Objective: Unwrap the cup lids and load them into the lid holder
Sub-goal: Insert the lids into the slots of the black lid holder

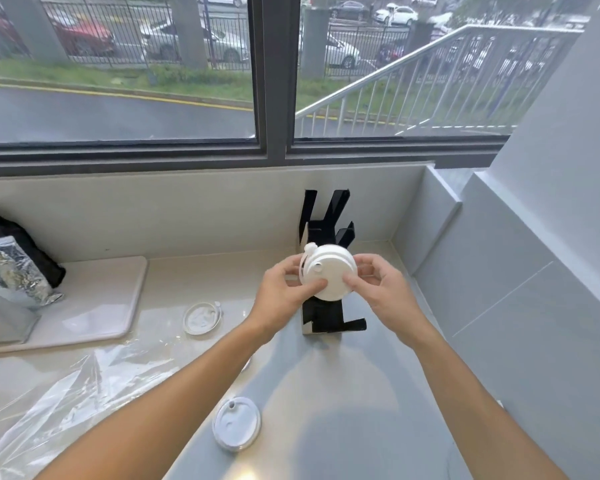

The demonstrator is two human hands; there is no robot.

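Note:
Both hands hold a stack of white cup lids (331,271) in the air, just above the black lid holder (326,220) at the back right of the counter. My left hand (284,289) grips the stack's left side with the thumb on its face. My right hand (381,289) pinches its right edge. The holder's upright black prongs rise behind the stack and its base (336,323) shows below the hands. One loose lid (201,318) lies on the counter to the left. Another loose lid (236,424) lies near the front, between my forearms.
Crumpled clear plastic wrap (77,386) covers the counter's left front. A beige mat (101,299) lies at the left, with a silver foil bag (11,271) and a dark bag on it. A wall (499,289) bounds the counter on the right, a window ledge behind.

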